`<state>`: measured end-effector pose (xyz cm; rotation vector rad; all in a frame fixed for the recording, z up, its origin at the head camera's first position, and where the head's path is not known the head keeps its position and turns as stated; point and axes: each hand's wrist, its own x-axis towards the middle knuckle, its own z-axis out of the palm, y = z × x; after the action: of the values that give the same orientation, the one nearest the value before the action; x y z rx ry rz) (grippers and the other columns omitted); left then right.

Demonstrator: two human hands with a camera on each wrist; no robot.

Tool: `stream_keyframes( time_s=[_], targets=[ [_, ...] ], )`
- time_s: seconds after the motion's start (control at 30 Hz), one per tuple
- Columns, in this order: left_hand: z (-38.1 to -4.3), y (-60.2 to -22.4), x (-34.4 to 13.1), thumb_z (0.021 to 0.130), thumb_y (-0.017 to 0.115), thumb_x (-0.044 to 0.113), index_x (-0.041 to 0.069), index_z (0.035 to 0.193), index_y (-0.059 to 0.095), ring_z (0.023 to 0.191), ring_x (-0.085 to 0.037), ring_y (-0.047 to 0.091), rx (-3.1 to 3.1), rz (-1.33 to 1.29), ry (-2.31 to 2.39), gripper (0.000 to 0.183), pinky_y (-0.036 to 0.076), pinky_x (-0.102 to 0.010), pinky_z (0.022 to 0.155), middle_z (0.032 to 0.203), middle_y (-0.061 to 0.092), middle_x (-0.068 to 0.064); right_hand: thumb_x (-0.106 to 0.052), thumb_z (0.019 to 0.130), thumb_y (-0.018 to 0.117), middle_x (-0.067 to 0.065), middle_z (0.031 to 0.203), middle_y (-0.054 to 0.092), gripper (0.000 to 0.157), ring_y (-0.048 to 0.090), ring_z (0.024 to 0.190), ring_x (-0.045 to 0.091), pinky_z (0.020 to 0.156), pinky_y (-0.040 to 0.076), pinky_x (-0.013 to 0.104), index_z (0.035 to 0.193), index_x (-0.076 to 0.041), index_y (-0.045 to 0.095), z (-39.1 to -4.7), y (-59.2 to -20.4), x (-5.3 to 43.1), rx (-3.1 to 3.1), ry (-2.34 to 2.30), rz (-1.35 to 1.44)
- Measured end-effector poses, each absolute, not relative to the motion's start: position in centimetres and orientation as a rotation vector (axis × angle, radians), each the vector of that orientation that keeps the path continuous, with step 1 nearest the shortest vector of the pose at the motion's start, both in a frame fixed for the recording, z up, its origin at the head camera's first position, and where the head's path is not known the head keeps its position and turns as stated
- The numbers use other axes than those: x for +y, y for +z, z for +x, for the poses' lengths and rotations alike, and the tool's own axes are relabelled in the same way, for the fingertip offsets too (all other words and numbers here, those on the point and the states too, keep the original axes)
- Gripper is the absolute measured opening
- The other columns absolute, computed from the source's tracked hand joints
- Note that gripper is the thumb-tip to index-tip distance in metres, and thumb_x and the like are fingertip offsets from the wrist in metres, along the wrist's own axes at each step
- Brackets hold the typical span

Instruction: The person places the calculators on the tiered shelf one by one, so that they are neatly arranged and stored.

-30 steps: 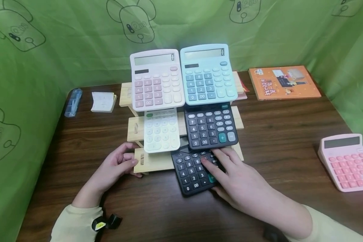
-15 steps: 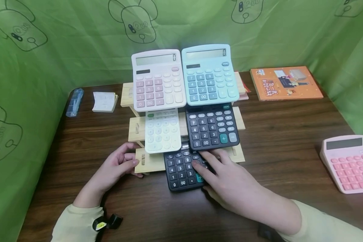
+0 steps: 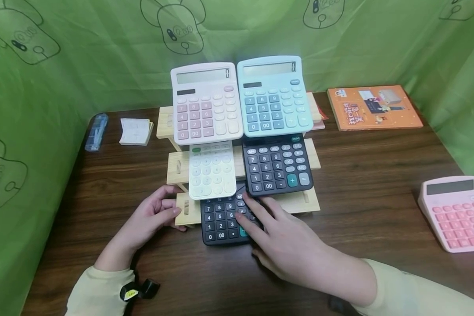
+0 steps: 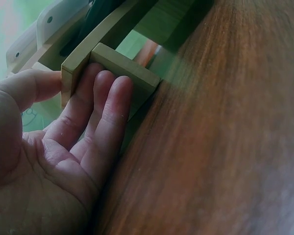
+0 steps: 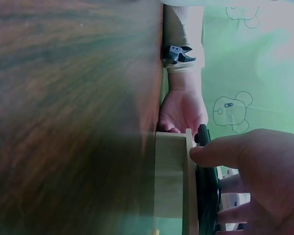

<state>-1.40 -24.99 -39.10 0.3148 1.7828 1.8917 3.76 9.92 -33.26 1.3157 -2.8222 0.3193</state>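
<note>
A black calculator (image 3: 221,219) lies on the lowest step of a tiered wooden stand (image 3: 193,213). My right hand (image 3: 288,241) holds it from the right, with fingers over its right-hand keys. In the right wrist view the thumb of that hand (image 5: 269,171) lies at the front edge of the step beside the calculator (image 5: 208,196). On the left, my left hand (image 3: 154,215) pinches the end of the lowest step, thumb on its edge and fingers underneath, as the left wrist view shows. Above stand a white calculator (image 3: 212,171) and another black calculator (image 3: 276,164).
A pale pink calculator (image 3: 205,105) and a blue calculator (image 3: 274,96) fill the top tier. A pink calculator (image 3: 456,215) lies at the right on the table (image 3: 359,175). An orange book (image 3: 375,107), a notepad (image 3: 135,131) and a clear blue case (image 3: 96,132) lie farther back.
My right hand has slid the lower black calculator left along the lowest step, and the calculator has turned straighter. My left hand has stayed at the step's end.
</note>
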Motion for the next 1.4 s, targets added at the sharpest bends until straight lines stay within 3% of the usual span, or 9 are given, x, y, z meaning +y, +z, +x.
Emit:
stream_keyframes(
  time_s=[0.4, 0.6, 0.87, 1.13, 1.4],
  targets=[
    [-1.4, -39.1, -24.9, 0.099, 0.054, 0.007, 0.000, 0.129, 0.032, 0.084, -0.043, 0.066, 1.808, 0.278, 1.865, 0.038, 0.057, -0.056, 0.070, 0.109, 0.063, -0.028, -0.041, 0.085, 0.070, 0.012, 0.162, -0.003, 0.087, 0.034, 0.133, 0.032, 0.103, 0.044, 0.044, 0.154, -0.015, 0.024, 3.2, -34.2, 9.3, -2.797, 0.369, 1.369],
    [-1.5, -39.1, -24.8, 0.099, 0.054, 0.005, 0.000, 0.129, 0.032, 0.083, -0.042, 0.067, 1.797, 0.297, 1.874, 0.037, 0.056, -0.056, 0.069, 0.108, 0.064, -0.028, -0.041, 0.084, 0.071, 0.016, 0.161, 0.002, 0.089, 0.031, 0.137, 0.035, 0.109, 0.037, 0.046, 0.154, -0.013, 0.023, 3.1, -34.4, 9.1, -2.758, 0.364, 1.394],
    [-1.5, -39.0, -24.6, 0.099, 0.054, 0.007, 0.000, 0.130, 0.033, 0.081, -0.043, 0.066, 1.828, 0.290, 1.851, 0.038, 0.057, -0.055, 0.070, 0.107, 0.065, -0.026, -0.039, 0.083, 0.072, 0.022, 0.157, 0.017, 0.090, 0.004, 0.145, 0.039, 0.117, 0.018, 0.048, 0.154, -0.012, 0.023, 2.9, -34.5, 8.6, -2.710, 0.365, 1.434],
    [-1.7, -38.8, -24.5, 0.099, 0.054, 0.006, 0.000, 0.131, 0.033, 0.081, -0.044, 0.066, 1.826, 0.302, 1.849, 0.038, 0.057, -0.055, 0.069, 0.107, 0.065, -0.027, -0.041, 0.083, 0.071, 0.016, 0.160, 0.010, 0.092, -0.001, 0.146, 0.035, 0.117, 0.018, 0.047, 0.155, -0.016, 0.020, 2.8, -34.6, 8.6, -2.768, 0.387, 1.412],
    [-1.4, -38.8, -24.8, 0.099, 0.054, 0.007, 0.002, 0.131, 0.033, 0.078, -0.044, 0.066, 1.860, 0.259, 1.838, 0.039, 0.057, -0.055, 0.070, 0.106, 0.066, -0.025, -0.034, 0.082, 0.070, 0.017, 0.159, 0.016, 0.088, 0.002, 0.146, 0.034, 0.118, 0.016, 0.046, 0.154, -0.015, 0.023, 2.6, -34.8, 8.1, -2.746, 0.378, 1.373]
  ],
)
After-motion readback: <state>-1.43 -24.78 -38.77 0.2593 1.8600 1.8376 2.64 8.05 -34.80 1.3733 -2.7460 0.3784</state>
